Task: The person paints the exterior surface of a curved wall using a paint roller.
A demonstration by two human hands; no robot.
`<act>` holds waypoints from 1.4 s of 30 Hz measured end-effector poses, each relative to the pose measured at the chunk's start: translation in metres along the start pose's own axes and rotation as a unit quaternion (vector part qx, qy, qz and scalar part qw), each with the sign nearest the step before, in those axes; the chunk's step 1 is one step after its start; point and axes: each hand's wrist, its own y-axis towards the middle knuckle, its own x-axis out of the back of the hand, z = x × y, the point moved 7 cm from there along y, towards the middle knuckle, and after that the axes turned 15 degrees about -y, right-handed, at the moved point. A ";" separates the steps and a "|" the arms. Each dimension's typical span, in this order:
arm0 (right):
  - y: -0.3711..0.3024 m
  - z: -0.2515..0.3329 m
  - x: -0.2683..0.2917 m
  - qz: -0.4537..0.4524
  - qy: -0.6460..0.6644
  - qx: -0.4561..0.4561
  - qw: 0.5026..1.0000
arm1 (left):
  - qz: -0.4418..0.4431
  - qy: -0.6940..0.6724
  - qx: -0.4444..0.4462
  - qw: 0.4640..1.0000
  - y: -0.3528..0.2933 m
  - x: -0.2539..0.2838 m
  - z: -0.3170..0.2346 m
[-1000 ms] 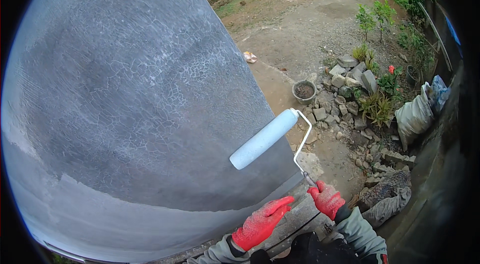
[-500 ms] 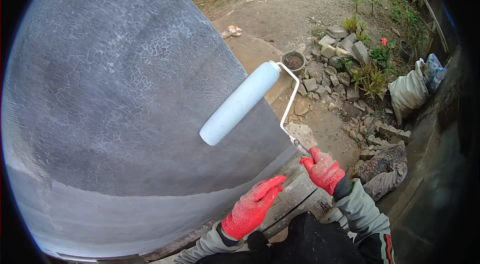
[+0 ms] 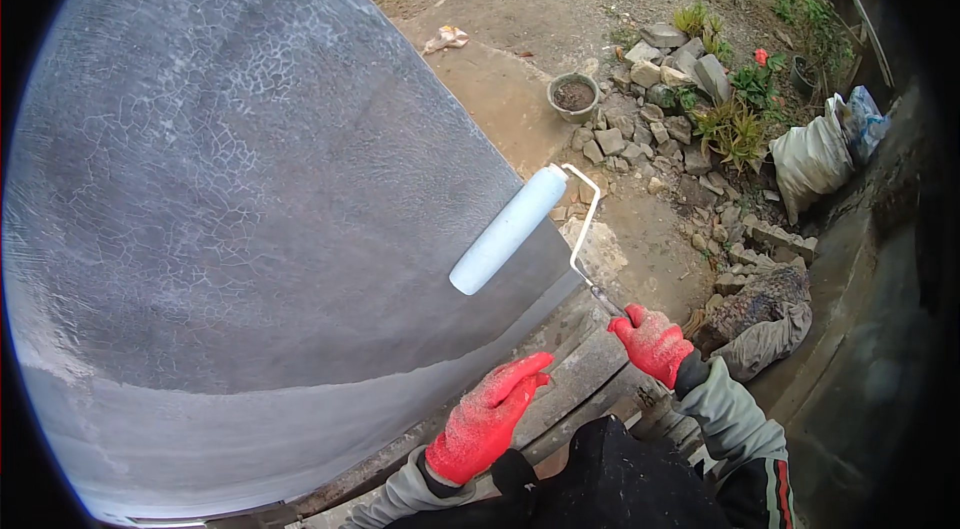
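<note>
In my right hand [image 3: 655,342], gloved in red, I grip the handle of a paint roller [image 3: 508,232]. Its white wire frame [image 3: 577,247] rises from the grip and bends over to a long pale-blue sleeve. That sleeve lies in front of the grey wall [image 3: 290,259], close to its right edge; whether it touches the surface I cannot tell. My left hand [image 3: 485,419], in a matching dusty red glove, is held out over the wall's lower edge. Its fingers are stretched out, with no tool in them. Fine pale cracks web the wall's dark upper part, and a lighter band runs along the bottom.
Beyond the wall's right edge, a round pot of soil [image 3: 574,97] stands beside heaped broken stones [image 3: 665,119]. Plants [image 3: 735,129] grow among the stones. At the right are a stuffed white sack [image 3: 812,164] and a grey cloth [image 3: 770,339]. A concrete ledge [image 3: 560,399] runs below the wall.
The roller sleeve has shifted down and right in view, nearer the wall's right edge, and looks smaller. My left hand has moved slightly left. My right hand keeps its grip.
</note>
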 end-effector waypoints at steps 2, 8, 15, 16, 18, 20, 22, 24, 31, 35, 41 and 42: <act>-0.014 0.024 0.026 0.001 0.016 0.011 1.000 | -0.003 -0.008 0.001 1.000 0.003 0.005 0.003; -0.020 0.045 0.049 -0.001 0.039 0.029 0.999 | -0.028 -0.018 -0.008 0.999 0.007 0.014 0.000; 0.004 0.001 0.009 0.046 0.014 -0.028 0.998 | -0.100 -0.003 0.041 0.994 -0.011 0.041 0.006; 0.011 -0.008 0.003 0.047 0.015 -0.032 0.998 | -0.097 -0.003 0.044 0.994 -0.013 0.043 0.008; 0.029 -0.024 -0.011 0.048 -0.045 -0.029 0.997 | -0.104 0.044 0.046 0.993 -0.018 0.052 0.011; 0.049 -0.038 -0.025 0.060 -0.051 -0.039 0.996 | -0.102 0.060 0.054 0.992 -0.020 0.057 0.014; 0.072 -0.048 -0.043 0.086 -0.049 -0.039 0.994 | -0.099 0.074 0.063 0.990 -0.022 0.061 0.014; 0.092 -0.058 -0.057 0.102 -0.045 -0.053 0.992 | -0.091 0.117 0.076 0.986 -0.024 0.064 0.015; 0.161 -0.074 -0.128 0.156 -0.093 -0.038 0.983 | -0.125 0.026 0.127 0.984 -0.064 0.098 0.050; 0.207 -0.096 -0.180 0.169 -0.122 -0.051 0.977 | -0.177 -0.028 0.141 0.974 -0.080 0.118 0.059; 0.254 -0.124 -0.237 0.153 -0.120 -0.083 0.977 | -0.209 -0.061 0.186 0.958 -0.094 0.138 0.084; 0.259 -0.120 -0.240 0.151 -0.150 -0.051 0.976 | -0.222 -0.080 0.201 0.951 -0.095 0.141 0.091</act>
